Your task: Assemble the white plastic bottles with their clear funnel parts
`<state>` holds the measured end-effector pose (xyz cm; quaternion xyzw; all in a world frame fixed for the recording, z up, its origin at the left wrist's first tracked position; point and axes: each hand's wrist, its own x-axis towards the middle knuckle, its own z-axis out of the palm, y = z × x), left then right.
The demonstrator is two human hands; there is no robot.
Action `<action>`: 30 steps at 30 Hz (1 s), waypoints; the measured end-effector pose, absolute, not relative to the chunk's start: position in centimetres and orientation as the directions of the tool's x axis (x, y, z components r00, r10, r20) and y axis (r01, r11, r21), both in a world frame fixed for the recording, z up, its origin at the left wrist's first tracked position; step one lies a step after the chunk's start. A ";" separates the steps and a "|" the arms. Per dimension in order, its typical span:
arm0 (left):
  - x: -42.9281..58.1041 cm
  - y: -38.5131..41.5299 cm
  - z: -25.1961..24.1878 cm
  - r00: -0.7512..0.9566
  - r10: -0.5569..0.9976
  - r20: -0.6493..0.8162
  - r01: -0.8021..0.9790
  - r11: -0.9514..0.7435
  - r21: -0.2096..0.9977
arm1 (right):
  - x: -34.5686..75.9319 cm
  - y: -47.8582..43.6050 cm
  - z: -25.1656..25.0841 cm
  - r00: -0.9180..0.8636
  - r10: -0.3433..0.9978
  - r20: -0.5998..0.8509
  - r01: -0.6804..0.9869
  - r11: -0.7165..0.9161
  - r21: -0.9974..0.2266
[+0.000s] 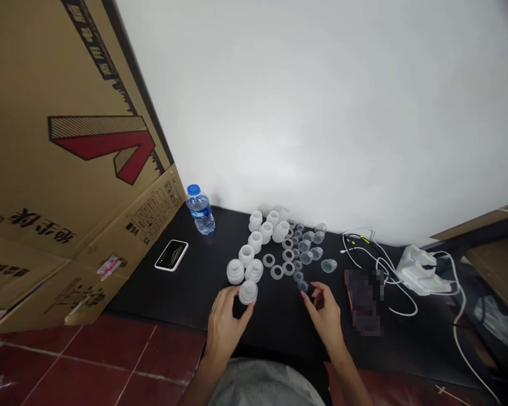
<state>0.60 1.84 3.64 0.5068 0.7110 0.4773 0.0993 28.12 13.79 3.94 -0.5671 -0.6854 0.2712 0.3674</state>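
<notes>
My left hand (pixel 227 327) is curled around a frosted white plastic cap (pixel 248 292) at the table's near side, and the cap rests at its fingertips. Other white caps (pixel 254 270) stand in loose rows just beyond it. My right hand (pixel 324 316) reaches in from the right with thumb and forefinger apart. Its fingertips are beside a small clear plastic cup (pixel 303 286). More clear cups (pixel 307 257) and translucent rings (pixel 276 272) lie scattered between my hands and the wall.
The black table (pixel 186 296) meets a white wall (pixel 322 113). A large cardboard box (pixel 68 158) leans at the left, near a water bottle (pixel 200 210) and a white power bank (pixel 171 255). A blurred object (pixel 364 301), white cables (pixel 385 270) and a charger (pixel 419 272) sit right.
</notes>
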 end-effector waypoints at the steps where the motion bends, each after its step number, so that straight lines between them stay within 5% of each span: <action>1: 0.6 1.8 3.6 -0.472 0.811 0.346 0.631 0.036 0.775 | 28.2 13.8 3.9 -0.095 0.975 0.202 0.578 0.219 -0.786; 15: 0.8 1.9 2.6 -0.575 0.767 0.286 0.557 0.110 0.823 | 29.3 16.0 3.5 -0.112 0.979 0.172 0.426 0.204 -0.882; 20: 1.8 1.3 2.2 -0.611 0.700 0.371 0.567 0.060 0.821 | 29.4 15.8 3.1 -0.084 0.989 0.122 0.369 0.144 -0.918; 30: 4.2 0.4 2.5 -0.187 0.894 0.408 0.661 -0.193 0.725 | 28.8 13.6 3.3 -0.081 0.987 0.138 0.359 0.158 -0.920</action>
